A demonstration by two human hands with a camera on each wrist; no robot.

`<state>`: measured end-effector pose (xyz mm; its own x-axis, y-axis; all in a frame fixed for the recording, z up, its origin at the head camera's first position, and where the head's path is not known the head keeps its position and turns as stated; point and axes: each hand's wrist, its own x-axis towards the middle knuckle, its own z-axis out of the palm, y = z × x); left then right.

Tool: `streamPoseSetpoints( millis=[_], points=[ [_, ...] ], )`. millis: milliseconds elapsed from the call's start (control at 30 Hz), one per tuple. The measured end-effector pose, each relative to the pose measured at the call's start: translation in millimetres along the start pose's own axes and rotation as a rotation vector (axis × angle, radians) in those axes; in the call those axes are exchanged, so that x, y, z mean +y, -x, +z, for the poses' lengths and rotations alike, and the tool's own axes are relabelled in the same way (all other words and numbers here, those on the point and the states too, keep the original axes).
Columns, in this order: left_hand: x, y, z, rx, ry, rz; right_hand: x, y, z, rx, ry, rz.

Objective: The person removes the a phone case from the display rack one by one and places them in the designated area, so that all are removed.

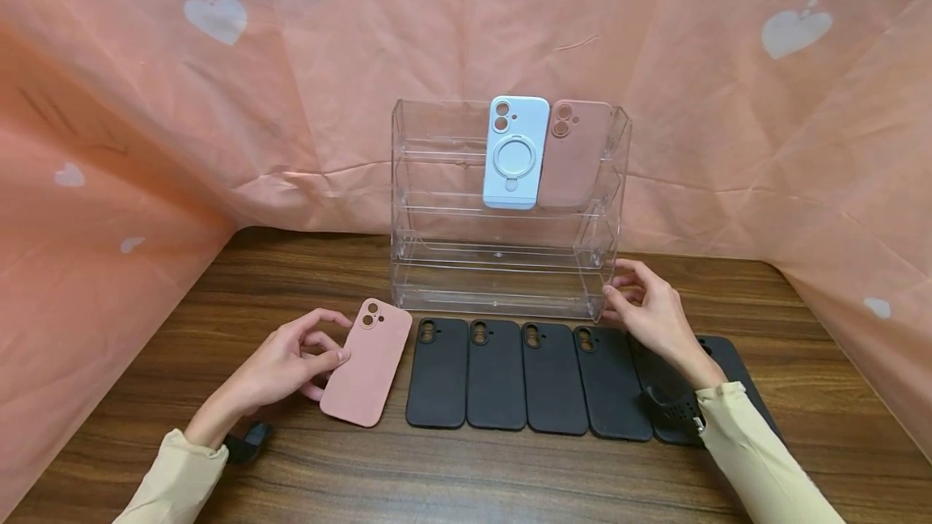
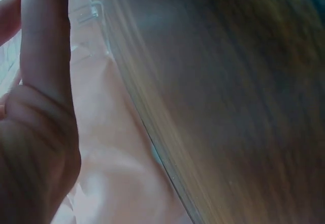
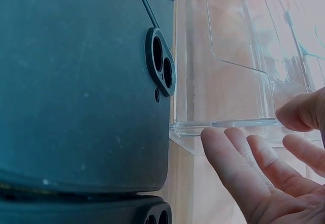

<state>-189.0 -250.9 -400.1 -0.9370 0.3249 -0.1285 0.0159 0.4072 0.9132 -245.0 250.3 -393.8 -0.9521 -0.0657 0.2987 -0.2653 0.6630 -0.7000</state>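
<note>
My left hand (image 1: 294, 358) pinches the left edge of a pink phone case (image 1: 371, 362), thumb on top; the case lies tilted beside the row of black cases. Only part of that hand (image 2: 43, 102) shows in the left wrist view, the case out of sight. My right hand (image 1: 651, 310) grips the right side of a clear tiered display stand (image 1: 495, 302) low down, with thumb and fingers on either side of the wall edge in the right wrist view. High on the stand are a white phone case (image 1: 513, 192) with a ring and another pink case (image 1: 575, 160).
Several black phone cases (image 1: 495, 374) lie in a row before the stand, the rightmost ones partly under my right wrist. A pink curtain (image 1: 328, 103) with white hearts surrounds the back and sides of the wooden table (image 1: 328, 475).
</note>
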Motion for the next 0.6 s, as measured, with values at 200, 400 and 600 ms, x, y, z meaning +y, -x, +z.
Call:
streamPoseSetpoints(
  millis=[200, 400, 600],
  points=[
    [-0.7, -4.0, 5.6, 0.025, -0.018, -0.033, 1, 1, 0, 0.009, -0.006, 0.0],
    [-1.7, -8.8, 10.0, 0.02, 0.042, -0.081, 0, 0, 0, -0.005, -0.004, 0.003],
    [-1.3, -12.9, 12.5, -0.025, 0.069, -0.102, 0, 0, -1, -0.006, 0.006, 0.009]
  ],
)
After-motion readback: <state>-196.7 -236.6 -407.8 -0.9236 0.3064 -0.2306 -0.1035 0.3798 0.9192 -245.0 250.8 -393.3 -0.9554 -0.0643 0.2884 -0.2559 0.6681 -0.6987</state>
